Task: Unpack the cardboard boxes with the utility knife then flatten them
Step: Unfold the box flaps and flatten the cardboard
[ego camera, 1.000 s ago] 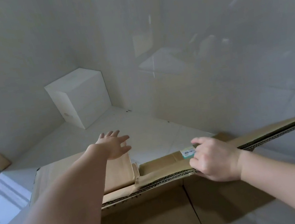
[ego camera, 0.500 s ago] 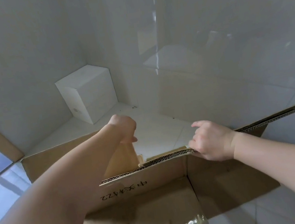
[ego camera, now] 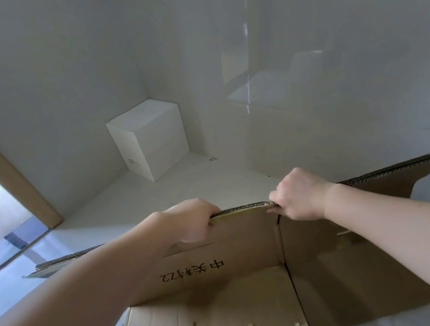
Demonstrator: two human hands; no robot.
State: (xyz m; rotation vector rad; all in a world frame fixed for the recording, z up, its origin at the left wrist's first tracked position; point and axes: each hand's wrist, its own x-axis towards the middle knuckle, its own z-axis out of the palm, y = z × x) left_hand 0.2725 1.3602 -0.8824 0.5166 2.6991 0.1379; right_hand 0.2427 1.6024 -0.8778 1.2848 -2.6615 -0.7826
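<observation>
- Both hands are clamped on the far top edge of the open cardboard box (ego camera: pixel 223 250), which stands on the floor (ego camera: pixel 189 184): left hand (ego camera: pixel 189 222) and right hand (ego camera: pixel 297 197) side by side.
- That edge is seen running left to right, equally near each hand; a fold toward the body is judged likely.

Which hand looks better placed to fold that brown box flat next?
Probably the right hand: it grips the cardboard box top edge right at the corner crease, where the wall can hinge. The left hand grips the same edge mid-panel, better for steadying.
</observation>
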